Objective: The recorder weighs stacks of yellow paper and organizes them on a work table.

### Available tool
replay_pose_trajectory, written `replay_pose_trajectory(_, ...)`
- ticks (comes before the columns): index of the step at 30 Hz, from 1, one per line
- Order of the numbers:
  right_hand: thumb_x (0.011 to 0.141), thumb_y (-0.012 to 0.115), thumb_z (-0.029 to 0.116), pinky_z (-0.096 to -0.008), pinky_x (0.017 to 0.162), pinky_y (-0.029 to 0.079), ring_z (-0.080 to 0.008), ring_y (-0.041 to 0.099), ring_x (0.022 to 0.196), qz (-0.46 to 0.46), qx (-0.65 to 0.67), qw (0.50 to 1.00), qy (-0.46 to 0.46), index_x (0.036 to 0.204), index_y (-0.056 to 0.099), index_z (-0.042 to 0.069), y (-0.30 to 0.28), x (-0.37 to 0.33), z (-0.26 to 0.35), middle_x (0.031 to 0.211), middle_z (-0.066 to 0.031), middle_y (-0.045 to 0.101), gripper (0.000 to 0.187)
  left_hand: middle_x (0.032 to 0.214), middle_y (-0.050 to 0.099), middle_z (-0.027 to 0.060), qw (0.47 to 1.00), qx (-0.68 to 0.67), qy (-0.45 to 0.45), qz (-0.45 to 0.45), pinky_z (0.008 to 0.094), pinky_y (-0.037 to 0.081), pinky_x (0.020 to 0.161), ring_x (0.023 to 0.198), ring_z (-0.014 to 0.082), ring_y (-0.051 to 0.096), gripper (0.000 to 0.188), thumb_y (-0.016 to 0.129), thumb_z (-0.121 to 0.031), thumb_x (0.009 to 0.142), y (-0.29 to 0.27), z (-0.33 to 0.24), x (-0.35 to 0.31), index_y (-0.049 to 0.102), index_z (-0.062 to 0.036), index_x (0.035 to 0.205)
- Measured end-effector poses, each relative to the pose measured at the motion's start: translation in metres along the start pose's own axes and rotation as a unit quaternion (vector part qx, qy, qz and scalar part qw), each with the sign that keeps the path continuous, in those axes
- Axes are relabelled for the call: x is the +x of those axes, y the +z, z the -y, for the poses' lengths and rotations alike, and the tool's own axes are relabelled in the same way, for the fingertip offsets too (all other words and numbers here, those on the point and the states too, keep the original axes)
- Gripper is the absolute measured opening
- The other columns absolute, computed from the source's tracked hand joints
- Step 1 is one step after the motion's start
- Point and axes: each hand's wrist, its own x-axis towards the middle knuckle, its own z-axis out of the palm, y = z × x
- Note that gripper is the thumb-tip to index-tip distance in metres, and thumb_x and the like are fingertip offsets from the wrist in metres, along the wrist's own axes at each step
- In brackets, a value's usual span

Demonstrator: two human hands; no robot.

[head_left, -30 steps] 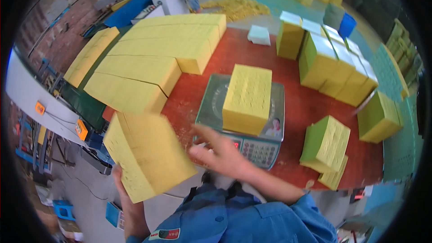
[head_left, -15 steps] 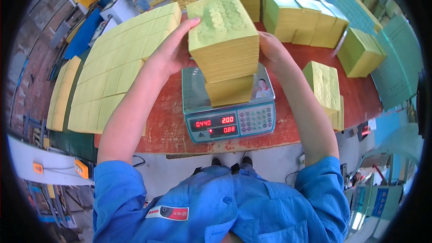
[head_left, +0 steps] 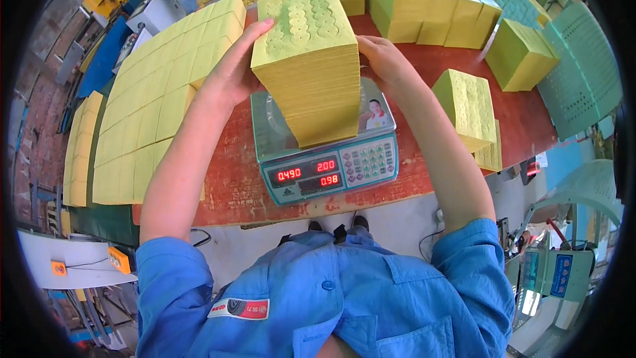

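Tall yellow paper stack [head_left: 311, 59] standing on the digital scale [head_left: 328, 159], atop the red tabletop [head_left: 232, 185]. Left hand [head_left: 232, 69] flat against its left side, right hand [head_left: 384, 59] against its right; each grip spread, pressing inward. More yellow stacks [head_left: 152, 93] lying alongside at left.

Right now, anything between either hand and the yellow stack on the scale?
Nothing visible. The left hand lies flat on the left side of the yellow paper stack, the right hand on its right side. The stack sits on the scale.
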Motion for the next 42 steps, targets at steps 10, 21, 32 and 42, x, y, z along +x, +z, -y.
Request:
replay_pose_trajectory(10,0.096,0.058,0.042,-0.0280,0.080,0.045,-0.0151,0.058,0.094,-0.023,-0.087,0.993,-0.074,0.128,0.060,0.002,-0.017,0.010,-0.028,0.110,-0.0067,0.066,0.052,0.144,0.047,0.0091,0.989,0.117,0.068,-0.061,0.0442,0.035,0.105,0.130,0.0240,0.044,0.080,0.054,-0.067,0.087,0.004,0.016,-0.014,0.044,-0.0114,0.144)
replay_pose_trajectory(21,0.103,0.041,0.042,-0.0364,0.107,0.036,-0.0244,0.045,0.131,-0.108,0.063,0.986,-0.110,0.143,0.043,0.002,0.000,0.005,-0.073,0.143,-0.0145,0.049,0.057,0.151,0.039,0.0107,0.969,-0.115,0.104,-0.190,0.0357,0.033,0.111,0.137,0.0190,0.038,0.076,0.040,-0.059,0.099,0.013,0.103,-0.019,0.031,-0.0041,0.150)
replay_pose_trajectory(32,0.105,0.035,0.033,-0.0408,0.091,0.049,-0.0275,0.065,0.097,-0.066,0.039,0.995,-0.058,0.125,0.056,-0.006,-0.114,-0.176,-0.112,0.107,-0.0177,0.067,0.048,0.152,0.032,0.0243,0.896,-0.166,0.024,-0.412,0.0485,0.035,0.110,0.137,0.0338,0.039,0.087,0.023,-0.063,0.100,-0.048,0.191,-0.223,0.019,0.0076,0.150)
replay_pose_trajectory(42,0.105,0.037,0.029,-0.0383,0.088,0.051,-0.0249,0.065,0.093,-0.012,0.073,0.996,-0.056,0.120,0.059,-0.006,-0.110,-0.171,-0.110,0.103,-0.0163,0.067,0.044,0.142,0.046,0.0224,0.908,-0.170,0.050,-0.380,0.0454,0.042,0.102,0.125,0.0321,0.050,0.082,0.023,-0.062,0.100,0.005,0.194,-0.219,0.034,0.0054,0.144)
